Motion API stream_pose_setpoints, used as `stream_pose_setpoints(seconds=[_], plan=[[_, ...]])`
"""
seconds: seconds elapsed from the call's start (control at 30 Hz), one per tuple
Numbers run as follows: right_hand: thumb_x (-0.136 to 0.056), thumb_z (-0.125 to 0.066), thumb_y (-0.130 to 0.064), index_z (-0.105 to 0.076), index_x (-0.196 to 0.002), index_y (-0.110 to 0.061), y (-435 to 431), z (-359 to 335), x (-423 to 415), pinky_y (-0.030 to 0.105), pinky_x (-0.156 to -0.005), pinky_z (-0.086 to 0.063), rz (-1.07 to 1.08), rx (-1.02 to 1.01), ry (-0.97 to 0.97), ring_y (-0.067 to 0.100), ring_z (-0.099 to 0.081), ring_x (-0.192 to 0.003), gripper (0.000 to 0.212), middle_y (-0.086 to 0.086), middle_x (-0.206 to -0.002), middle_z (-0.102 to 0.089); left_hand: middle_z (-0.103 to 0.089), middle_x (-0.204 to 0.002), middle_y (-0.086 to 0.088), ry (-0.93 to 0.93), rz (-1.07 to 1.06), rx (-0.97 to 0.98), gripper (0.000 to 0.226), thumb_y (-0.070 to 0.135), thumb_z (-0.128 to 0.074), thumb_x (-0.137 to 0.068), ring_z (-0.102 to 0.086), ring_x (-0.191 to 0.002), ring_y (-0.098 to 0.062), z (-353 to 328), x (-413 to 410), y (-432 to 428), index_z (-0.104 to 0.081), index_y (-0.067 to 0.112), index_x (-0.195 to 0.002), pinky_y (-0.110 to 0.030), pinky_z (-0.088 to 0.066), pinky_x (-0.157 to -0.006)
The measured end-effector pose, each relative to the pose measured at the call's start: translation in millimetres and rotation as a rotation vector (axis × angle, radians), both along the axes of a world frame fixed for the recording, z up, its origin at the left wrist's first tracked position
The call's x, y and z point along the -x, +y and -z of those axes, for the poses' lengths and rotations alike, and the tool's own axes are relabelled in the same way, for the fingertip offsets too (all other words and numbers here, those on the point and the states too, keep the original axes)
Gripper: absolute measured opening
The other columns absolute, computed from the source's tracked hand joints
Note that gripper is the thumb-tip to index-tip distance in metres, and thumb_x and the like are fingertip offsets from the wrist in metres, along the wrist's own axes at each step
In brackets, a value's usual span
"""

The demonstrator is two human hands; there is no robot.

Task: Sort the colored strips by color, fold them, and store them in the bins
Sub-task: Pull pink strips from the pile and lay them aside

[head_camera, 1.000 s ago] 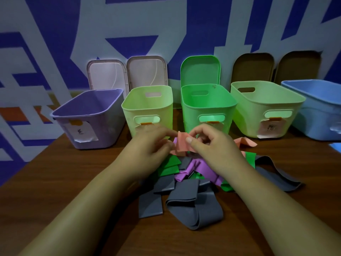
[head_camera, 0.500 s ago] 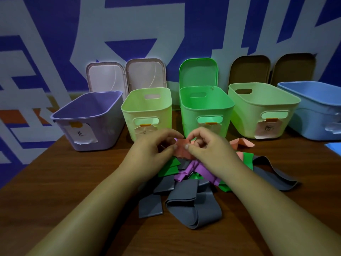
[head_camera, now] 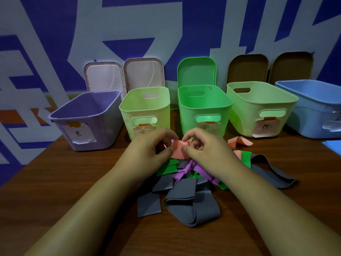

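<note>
I am watching both hands working over the middle of the table (head_camera: 55, 182). The left grip (head_camera: 147, 146) is pinching the near left corner of a pink strip (head_camera: 180, 147) between thumb and forefinger. The right grip (head_camera: 204, 146) is pinching the near right corner the same way, with its other fingers curling behind. The strip is being held between them over the pile, just in front of the green bin (head_camera: 203, 106).

Under the wrists a heap is lying on the table. Grey strips (head_camera: 191, 206) are sitting nearest me, with purple strips (head_camera: 184, 170) and green strips (head_camera: 246, 157) tangling behind them (some are partly hidden by the forearms). A second pink strip (head_camera: 239, 141) is lying crumpled to the right.

The other bins are standing in the same row: a purple bin (head_camera: 103, 132) and a light green bin (head_camera: 145, 108) to the left, a pale green bin (head_camera: 258, 104) and a blue bin (head_camera: 313, 108) to the right. Paper labels are hanging on their fronts, but I cannot read the writing. Lids (head_camera: 144, 74) are leaning against the wall behind.
</note>
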State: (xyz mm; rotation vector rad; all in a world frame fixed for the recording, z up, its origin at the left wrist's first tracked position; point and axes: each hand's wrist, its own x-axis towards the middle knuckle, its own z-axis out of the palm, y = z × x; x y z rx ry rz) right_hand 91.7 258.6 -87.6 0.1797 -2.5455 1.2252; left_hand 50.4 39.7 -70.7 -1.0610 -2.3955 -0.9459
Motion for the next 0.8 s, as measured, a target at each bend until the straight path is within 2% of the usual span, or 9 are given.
stream_pose_setpoints(seconds=[0.07, 0.2, 0.27, 0.43, 0.53, 0.6, 0.73, 0.8], plan=[[-0.096, -0.077, -0.028, -0.067, -0.103, -0.043, -0.3, -0.1, 0.0, 0.019, -0.059, -0.051, 0.01, -0.016, 0.002, 0.002, -0.063, -0.066, 0.019, -0.009, -0.083, -0.069, -0.067, -0.092, 0.018, -0.004, 0.001, 0.01, 0.027, 0.019, -0.078, -0.093, -0.066, -0.086, -0.005, -0.2, -0.8, -0.1, -0.069, 0.035, -0.113, -0.029, -0.055, -0.073], [-0.096, -0.077, -0.028, -0.068, -0.107, -0.044, -0.2, -1.0, -1.0, 0.025, -0.062, -0.056, 0.01, -0.06, 0.025, 0.004, -0.064, -0.069, 0.021, -0.01, -0.086, -0.068, -0.065, -0.094, 0.017, 0.014, 0.006, 0.023, 0.029, 0.017, -0.077, -0.092, -0.064, -0.085, -0.004, -1.0, -1.3, 0.0, -0.068, 0.035, -0.113, -0.022, -0.052, -0.072], [-0.097, -0.075, -0.029, -0.068, -0.109, -0.044, 0.0, -2.2, -2.0, 0.027, -0.065, -0.058, 0.012, -0.093, 0.036, 0.004, -0.064, -0.073, 0.02, -0.013, -0.089, -0.068, -0.063, -0.097, 0.017, 0.032, 0.004, 0.03, 0.027, 0.018, -0.077, -0.092, -0.063, -0.085, -0.005, -1.2, -0.2, 0.0, -0.067, 0.035, -0.111, -0.025, -0.052, -0.072], [-0.099, -0.072, -0.029, -0.075, -0.114, -0.043, 1.7, -4.1, -2.8, 0.017, -0.069, -0.046, 0.039, -0.173, 0.098, -0.003, -0.061, -0.087, 0.02, -0.023, -0.097, -0.067, -0.061, -0.097, 0.017, 0.066, 0.01, 0.036, 0.025, 0.019, -0.077, -0.092, -0.061, -0.087, -0.006, -1.6, 0.7, 0.5, -0.065, 0.034, -0.107, -0.03, -0.053, -0.075], [-0.1, -0.071, -0.031, -0.077, -0.115, -0.042, 1.3, -4.2, -3.0, 0.023, -0.077, -0.054, 0.046, -0.212, 0.11, -0.003, -0.062, -0.094, 0.02, -0.023, -0.103, -0.07, -0.061, -0.096, 0.018, 0.081, 0.008, 0.047, 0.021, 0.02, -0.076, -0.093, -0.059, -0.089, -0.004, -3.2, -0.2, 0.6, -0.066, 0.033, -0.106, -0.031, -0.053, -0.075], [-0.1, -0.072, -0.031, -0.078, -0.115, -0.042, 0.7, -4.3, -3.5, 0.023, -0.078, -0.054, 0.049, -0.216, 0.105, -0.003, -0.061, -0.095, 0.02, -0.023, -0.105, -0.071, -0.062, -0.096, 0.017, 0.087, 0.009, 0.046, 0.019, 0.02, -0.076, -0.094, -0.059, -0.089, -0.004, -4.0, -0.8, 0.2, -0.067, 0.031, -0.106, -0.031, -0.054, -0.075], [-0.098, -0.074, -0.031, -0.077, -0.112, -0.04, -1.1, -4.2, -3.2, 0.017, -0.071, -0.046, 0.051, -0.175, 0.103, -0.004, -0.059, -0.089, 0.017, -0.022, -0.098, -0.066, -0.061, -0.096, 0.018, 0.095, 0.026, 0.057, 0.02, 0.019, -0.078, -0.093, -0.059, -0.089, -0.004, -4.5, -1.8, -1.1, -0.068, 0.03, -0.107, -0.027, -0.053, -0.075], [-0.096, -0.076, -0.029, -0.075, -0.107, -0.04, -2.7, -4.1, -3.0, 0.02, -0.07, -0.047, 0.057, -0.167, 0.117, -0.001, -0.057, -0.087, 0.015, -0.019, -0.095, -0.061, -0.061, -0.096, 0.018, 0.104, 0.04, 0.063, 0.021, 0.018, -0.078, -0.093, -0.059, -0.089, -0.004, -4.9, -2.7, -0.9, -0.068, 0.03, -0.107, -0.023, -0.051, -0.074]])
